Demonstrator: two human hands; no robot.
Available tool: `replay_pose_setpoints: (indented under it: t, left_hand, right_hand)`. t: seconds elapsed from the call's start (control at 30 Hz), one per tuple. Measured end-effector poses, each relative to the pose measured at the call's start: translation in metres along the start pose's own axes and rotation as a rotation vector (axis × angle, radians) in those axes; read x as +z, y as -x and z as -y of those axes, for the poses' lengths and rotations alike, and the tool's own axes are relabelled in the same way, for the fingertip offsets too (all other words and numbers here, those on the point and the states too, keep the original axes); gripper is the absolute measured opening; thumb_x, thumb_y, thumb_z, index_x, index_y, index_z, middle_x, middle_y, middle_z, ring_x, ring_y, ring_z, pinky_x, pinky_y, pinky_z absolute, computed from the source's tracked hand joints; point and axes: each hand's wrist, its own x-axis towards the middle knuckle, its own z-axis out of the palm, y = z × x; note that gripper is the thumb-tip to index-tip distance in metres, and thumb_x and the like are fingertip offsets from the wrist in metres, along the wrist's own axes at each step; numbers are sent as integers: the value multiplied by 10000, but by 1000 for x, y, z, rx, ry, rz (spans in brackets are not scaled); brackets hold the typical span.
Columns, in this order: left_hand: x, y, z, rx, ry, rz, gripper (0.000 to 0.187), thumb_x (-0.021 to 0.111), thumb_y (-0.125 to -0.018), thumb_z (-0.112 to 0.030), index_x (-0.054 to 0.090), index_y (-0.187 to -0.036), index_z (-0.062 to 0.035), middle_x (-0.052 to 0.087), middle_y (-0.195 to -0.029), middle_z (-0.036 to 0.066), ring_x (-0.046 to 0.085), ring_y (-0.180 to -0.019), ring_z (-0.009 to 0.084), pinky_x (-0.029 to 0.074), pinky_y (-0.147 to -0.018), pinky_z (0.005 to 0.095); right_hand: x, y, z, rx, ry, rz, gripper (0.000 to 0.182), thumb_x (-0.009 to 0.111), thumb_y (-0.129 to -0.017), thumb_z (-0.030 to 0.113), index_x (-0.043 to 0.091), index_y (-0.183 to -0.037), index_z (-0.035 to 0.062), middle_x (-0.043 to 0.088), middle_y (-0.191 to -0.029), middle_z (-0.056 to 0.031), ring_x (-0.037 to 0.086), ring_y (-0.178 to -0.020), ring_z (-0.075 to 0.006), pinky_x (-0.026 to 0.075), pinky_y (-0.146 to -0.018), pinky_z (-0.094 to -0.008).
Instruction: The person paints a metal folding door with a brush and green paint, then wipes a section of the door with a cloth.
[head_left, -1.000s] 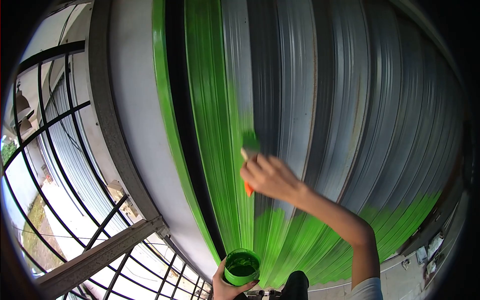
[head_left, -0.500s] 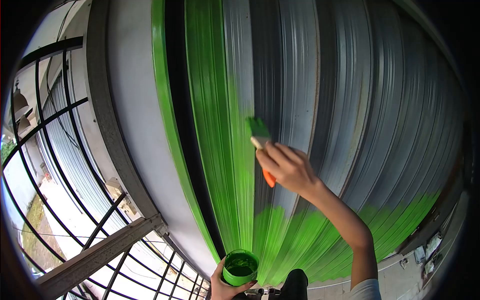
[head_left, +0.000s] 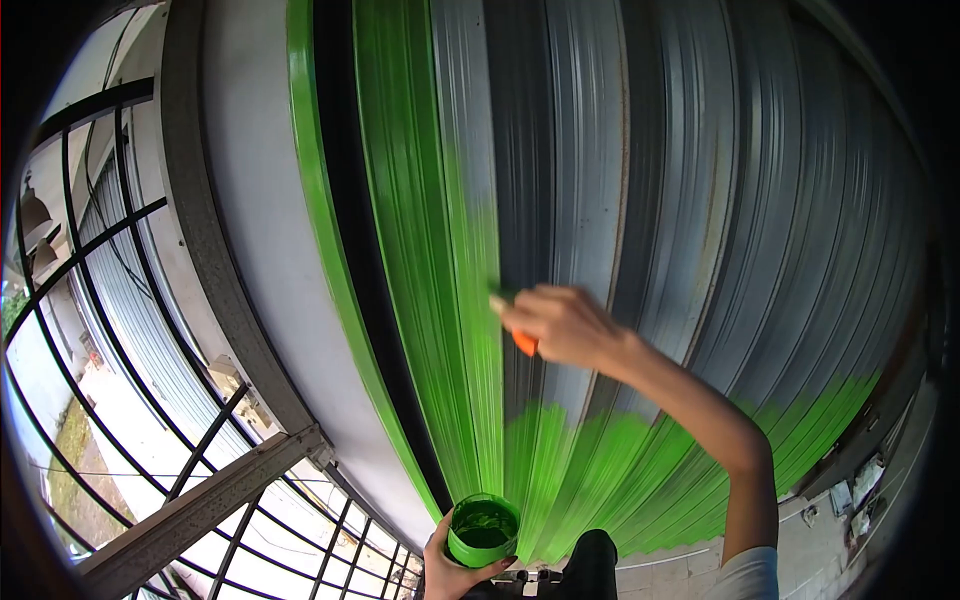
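My right hand point(head_left: 565, 325) is closed round a paintbrush point(head_left: 524, 341) with an orange handle, held against a ribbed metal shutter point(head_left: 590, 200). Its bristles are mostly hidden and blurred at the border between green paint and bare grey metal. Low in the view, my left hand point(head_left: 455, 572) grips a green paint pot point(head_left: 484, 532) from the side. The pot is open at the top, with dark green paint inside. Fresh green covers the shutter's left ribs and a band along its bottom; the upper middle and right ribs are grey.
Left of the shutter stand a pale wall strip point(head_left: 265, 200) and a brown metal frame point(head_left: 210, 200). Black window bars point(head_left: 130, 220) curve beyond it, with daylight outside. My dark-clad knee point(head_left: 592, 565) shows at the bottom. Small items point(head_left: 862, 497) lie at lower right.
My right hand and the brush have moved down and slightly left along the shutter. More green shows on the rib edge there. The left hand keeps holding the paint pot.
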Motion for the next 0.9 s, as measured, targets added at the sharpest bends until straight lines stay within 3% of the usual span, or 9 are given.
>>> replay_pose_setpoints:
  t: [0.07,0.17,0.27,0.4,0.5,0.57,0.67,0.77,0.9]
  left_hand:
    - [2,-1,-1,-10,12,-1,787,880,-507,-176,495,-1156,47,628,-1041,125,611,-970,194,469,-894,330]
    - [4,1,-5,-4,-4,3,788,880,-508,-178,494,-1158,46,626,-1046,123,608,-977,193,466,-900,329]
    - [4,1,-10,12,-28,16,788,878,-511,-176,491,-1162,43,623,-1053,123,605,-984,192,463,-905,330]
    - [3,2,-8,-3,-1,27,781,875,-517,-169,490,-1164,40,621,-1056,124,604,-986,191,462,-907,332]
    - [3,1,-4,2,-8,29,775,873,-520,-160,491,-1164,40,622,-1055,123,604,-985,191,464,-904,332]
    - [1,2,-2,1,6,27,772,873,-520,-154,493,-1163,40,624,-1052,122,605,-984,192,466,-902,332]
    - [3,3,-1,-7,40,19,770,873,-517,-148,495,-1161,40,626,-1048,121,606,-982,192,467,-898,330]
    - [3,3,-1,-12,4,14,775,875,-512,-146,495,-1161,40,627,-1045,121,606,-979,190,468,-896,328]
    - [2,2,2,-9,23,19,776,877,-511,-151,495,-1159,42,629,-1042,120,607,-972,187,470,-893,326]
  right_hand:
    - [-28,-16,-6,-73,171,-361,105,601,-770,14,603,-868,54,605,-795,-70,603,-670,-146,525,-486,-212]
    - [-14,-15,-1,-126,355,-474,86,633,-738,31,604,-819,34,614,-811,-117,601,-672,-141,513,-463,-199]
    - [29,25,36,-210,264,-79,40,635,-714,19,596,-714,9,618,-877,-217,613,-696,-157,510,-463,-186]
    - [49,52,70,-180,-352,215,57,605,-724,-19,602,-762,23,629,-849,-135,628,-715,-177,551,-546,-253]
    - [35,33,47,-107,-165,208,91,588,-739,-38,603,-796,31,622,-818,-109,632,-724,-184,564,-591,-278]
    - [22,13,18,15,-97,96,65,586,-772,-14,601,-816,31,615,-821,-107,615,-701,-165,552,-518,-235]
    - [-12,-9,6,-84,163,-428,55,606,-767,16,599,-820,28,615,-809,-111,601,-653,-149,534,-474,-206]
    - [8,0,5,-136,325,-491,56,624,-751,36,590,-791,16,618,-804,-135,599,-648,-142,518,-456,-194]
    - [67,56,58,-268,158,-102,44,592,-751,43,576,-729,9,633,-873,-188,630,-678,-166,516,-453,-212]
